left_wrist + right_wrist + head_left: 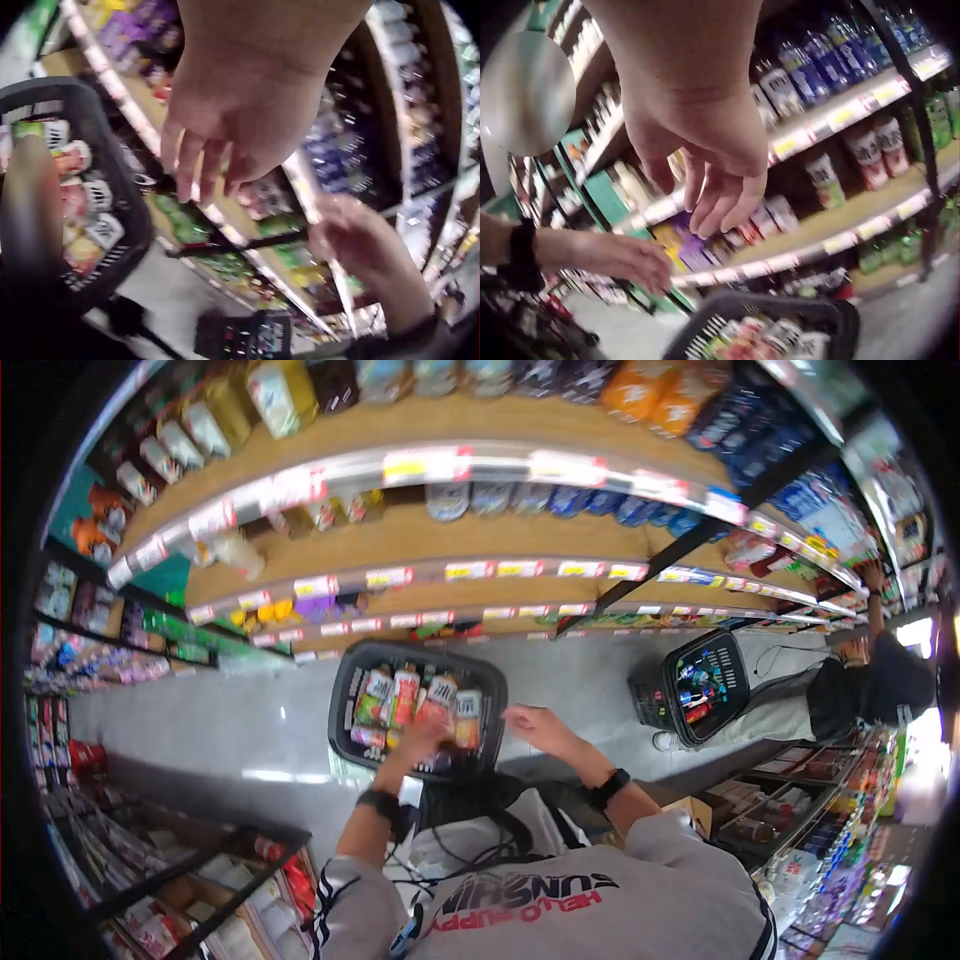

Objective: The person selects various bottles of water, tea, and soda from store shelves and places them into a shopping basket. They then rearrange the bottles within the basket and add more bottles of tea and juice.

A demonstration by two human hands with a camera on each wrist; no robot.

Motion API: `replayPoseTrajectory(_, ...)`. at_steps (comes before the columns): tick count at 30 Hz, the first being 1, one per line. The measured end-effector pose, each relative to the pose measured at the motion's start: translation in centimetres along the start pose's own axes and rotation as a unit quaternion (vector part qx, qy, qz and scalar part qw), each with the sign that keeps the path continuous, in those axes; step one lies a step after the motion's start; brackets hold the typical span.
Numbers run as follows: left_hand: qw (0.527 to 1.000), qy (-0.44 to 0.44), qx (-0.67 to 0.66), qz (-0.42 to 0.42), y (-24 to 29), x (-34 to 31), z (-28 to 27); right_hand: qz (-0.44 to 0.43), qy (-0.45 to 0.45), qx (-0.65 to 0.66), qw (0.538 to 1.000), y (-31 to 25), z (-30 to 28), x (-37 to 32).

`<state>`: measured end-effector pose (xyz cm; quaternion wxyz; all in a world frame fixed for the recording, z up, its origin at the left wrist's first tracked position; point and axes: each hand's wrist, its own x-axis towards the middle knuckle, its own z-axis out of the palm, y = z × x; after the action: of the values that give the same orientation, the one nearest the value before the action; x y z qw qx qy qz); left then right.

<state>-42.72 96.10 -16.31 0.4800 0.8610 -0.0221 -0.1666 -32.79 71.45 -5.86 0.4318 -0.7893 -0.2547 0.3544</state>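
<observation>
My left hand [425, 740] hovers over the near side of a dark shopping basket [342, 705], its fingers loose and holding nothing. Just off the basket's right rim is my right hand [545, 730], also without anything in its grasp. Several drink bottles [403, 695] with white, red and green labels lie in the basket. In the left wrist view the left hand [240, 127] has its fingers spread a little. The right wrist view gives the right hand [697, 157] with relaxed, slightly bent fingers, away from the shelf bottles [825, 180] behind it.
Curved shelves [420, 530] of bottled drinks with price tags run along the far side. To the right, another person [850, 685] stands by a second basket [715, 690] of goods. Low racks [190, 890] of packaged items line the near side of the aisle floor [230, 740].
</observation>
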Motion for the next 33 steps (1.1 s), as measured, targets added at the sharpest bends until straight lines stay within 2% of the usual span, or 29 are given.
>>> replayPoseTrajectory(1, 0.985, 0.053, -0.133, -0.098, -5.6, -1.5, 0.6, 0.057, -0.015, -0.146, 0.988, 2.5, 0.9, 0.2)
replayPoseTrajectory(2, 0.928, 0.14, -0.297, -0.177, -11.2, -3.0, 1.3, 0.074, -0.037, -0.202, 0.976, 6.3, 2.2, 0.3)
replayPoseTrajectory(3, 0.841, 0.245, -0.427, -0.224, -16.7, -4.5, 1.8, 0.088, -0.058, -0.259, 0.96, 10.0, 3.9, 0.1)
replayPoseTrajectory(4, 0.894, 0.301, -0.233, -0.235, -23.9, -7.6, 4.1, 0.091, -0.1, -0.271, 0.953, 12.1, 5.0, 0.4)
replayPoseTrajectory(6, 0.797, 0.307, -0.258, -0.452, -32.9, -12.5, 7.8, 0.098, -0.182, -0.291, 0.934, 16.2, 7.0, 0.2)
replayPoseTrajectory(7, 0.718, 0.335, -0.331, -0.513, -30.1, -13.9, 6.7, 0.151, -0.146, -0.089, 0.974, 19.1, 8.0, -0.4)
replayPoseTrajectory(8, 0.628, 0.36, -0.397, -0.565, -27.5, -14.6, 6.0, 0.192, -0.097, 0.117, 0.97, 21.8, 8.9, -1.0)
replayPoseTrajectory(10, 0.723, 0.276, -0.424, -0.471, -27.2, -16.9, 8.4, 0.411, -0.131, 0.07, 0.9, 21.3, 10.4, 1.1)
replayPoseTrajectory(11, 0.724, 0.276, -0.473, -0.42, -28.1, -17.1, 9.9, 0.392, -0.107, 0.114, 0.907, 21.7, 10.7, 1.5)
replayPoseTrajectory(12, 0.759, 0.235, -0.413, -0.445, -28.5, -17.3, 11.7, 0.399, -0.099, 0.104, 0.906, 22.3, 10.9, 2.1)
replayPoseTrajectory(13, 0.768, 0.249, -0.45, -0.381, -29.7, -17.7, 14.2, 0.402, -0.089, 0.097, 0.906, 22.5, 11.4, 3.3)
replayPoseTrajectory(14, 0.776, 0.201, -0.413, -0.433, -29.7, -17.2, 15.0, 0.405, -0.078, 0.091, 0.906, 22.6, 12.2, 4.7)
replayPoseTrajectory(15, 0.761, 0.231, -0.45, -0.407, -30.2, -16.9, 16.4, 0.391, -0.061, 0.104, 0.913, 22.0, 13.1, 6.3)
replayPoseTrajectory(16, 0.768, 0.229, -0.421, -0.426, -30.4, -16.1, 17.0, 0.377, -0.042, 0.118, 0.918, 20.8, 14.1, 8.2)
replayPoseTrajectory(18, 0.76, 0.257, -0.421, -0.422, -29.3, -14.3, 17.0, 0.348, -0.027, 0.137, 0.927, 18.9, 15.7, 11.1)
replayPoseTrajectory(21, 0.796, 0.249, -0.418, -0.36, -26.6, -11.5, 14.2, 0.303, -0.066, 0.104, 0.945, 16.2, 18.6, 15.5)
replayPoseTrajectory(23, 0.761, 0.26, -0.486, -0.341, -27.3, -9.5, 15.4, 0.277, -0.072, 0.051, 0.957, 20.8, 21.1, 16.8)
replayPoseTrajectory(24, 0.743, 0.265, -0.518, -0.331, -27.8, -8.6, 15.8, 0.273, -0.063, 0.064, 0.958, 21.3, 21.8, 17.5)
replayPoseTrajectory(25, 0.796, 0.184, -0.458, -0.35, -27.4, -7.4, 14.2, 0.268, -0.055, 0.077, 0.959, 21.6, 22.5, 18.4)
replayPoseTrajectory(26, 0.822, 0.197, -0.421, -0.328, -28.2, -6.1, 14.7, 0.262, -0.048, 0.09, 0.96, 21.4, 23.2, 19.6)
replayPoseTrajectory(28, 0.867, 0.223, -0.344, -0.283, -29.2, -3.6, 16.0, 0.351, 0.04, 0.057, 0.934, 19.8, 23.6, 21.7)
replayPoseTrajectory(29, 0.854, 0.225, -0.378, -0.279, -29.2, -2.1, 16.0, 0.391, 0.083, 0.041, 0.916, 19.3, 23.9, 23.0)
replayPoseTrajectory(31, 0.823, 0.231, -0.444, -0.267, -28.9, 0.9, 15.9, 0.321, 0.257, 0.058, 0.91, 21.6, 24.9, 25.1)
replayPoseTrajectory(33, 0.715, 0.167, -0.588, -0.341, -27.3, 2.4, 13.6, 0.258, 0.329, 0.182, 0.89, 22.1, 24.5, 27.1)
